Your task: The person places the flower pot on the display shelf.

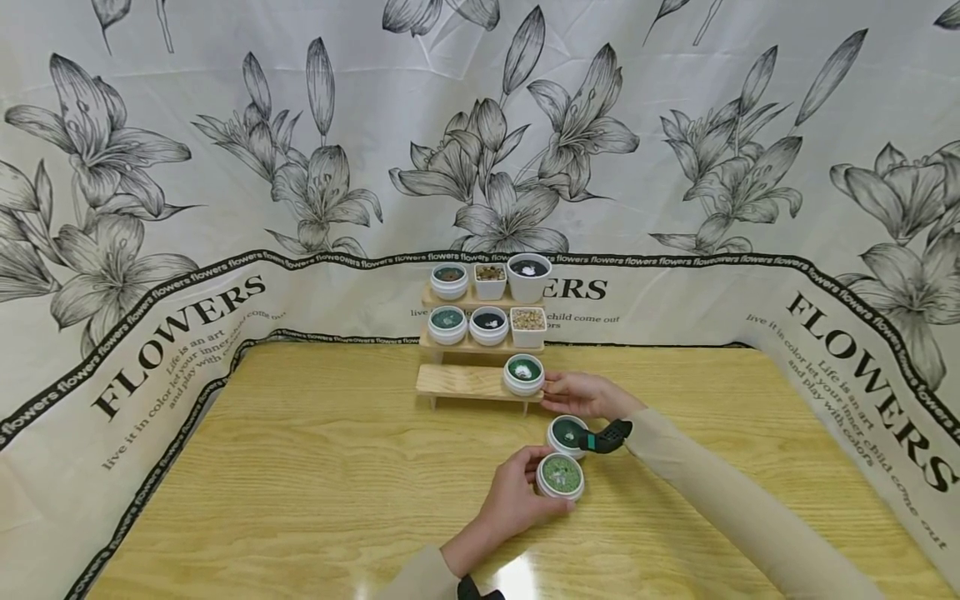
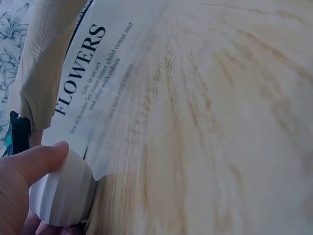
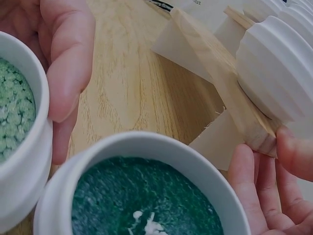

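My left hand [image 1: 517, 496] grips a ribbed white pot [image 1: 560, 477] with a light-green filling, thumb on the near side and fingers at the far side. Just behind it is a second white pot [image 1: 567, 435] with a dark-green filling, partly covered by the right wrist's strap. At the right end of the lowest wooden shelf [image 1: 461, 381], my right hand [image 1: 588, 395] pinches the board's end between thumb and fingertips. Close above those fingers, a white pot [image 1: 523, 374] with a green and white filling stands on that shelf.
Behind the lowest shelf rise two higher tiers. The middle tier [image 1: 480, 346] bears two round pots and a square pot [image 1: 528, 325]; the top tier [image 1: 470, 300] bears several small pots too. A flower-printed cloth [image 1: 337, 300] hangs behind and beside the wooden table [image 1: 300, 467].
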A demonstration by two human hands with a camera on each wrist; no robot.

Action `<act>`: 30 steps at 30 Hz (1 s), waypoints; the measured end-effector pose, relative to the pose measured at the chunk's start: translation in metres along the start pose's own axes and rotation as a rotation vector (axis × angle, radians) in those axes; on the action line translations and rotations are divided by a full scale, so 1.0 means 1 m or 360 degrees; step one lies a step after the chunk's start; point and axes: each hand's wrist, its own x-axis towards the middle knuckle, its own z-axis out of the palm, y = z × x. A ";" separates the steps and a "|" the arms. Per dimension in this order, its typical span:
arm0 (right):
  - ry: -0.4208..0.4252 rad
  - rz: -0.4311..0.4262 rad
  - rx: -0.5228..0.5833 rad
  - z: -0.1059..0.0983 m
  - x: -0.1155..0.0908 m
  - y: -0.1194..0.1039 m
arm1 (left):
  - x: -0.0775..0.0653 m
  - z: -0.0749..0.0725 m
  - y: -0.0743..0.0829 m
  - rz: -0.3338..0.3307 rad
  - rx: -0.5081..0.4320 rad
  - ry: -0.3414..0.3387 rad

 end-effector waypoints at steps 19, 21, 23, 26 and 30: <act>0.0002 0.0019 0.0068 -0.001 -0.002 -0.001 | 0.000 -0.009 0.000 -0.0006 0.0060 -0.0050; 0.0004 0.0020 0.0079 -0.001 -0.002 -0.001 | 0.000 -0.009 0.001 0.0002 0.0067 -0.0053; 0.0007 0.0022 0.0082 0.000 -0.002 -0.001 | 0.000 -0.010 0.002 0.0000 0.0076 -0.0048; 0.0000 0.0024 0.0084 0.000 -0.002 -0.001 | -0.001 -0.010 0.002 -0.0002 0.0082 -0.0032; 0.0000 0.0025 0.0090 0.000 -0.002 -0.001 | -0.002 -0.010 0.001 -0.0003 0.0077 -0.0001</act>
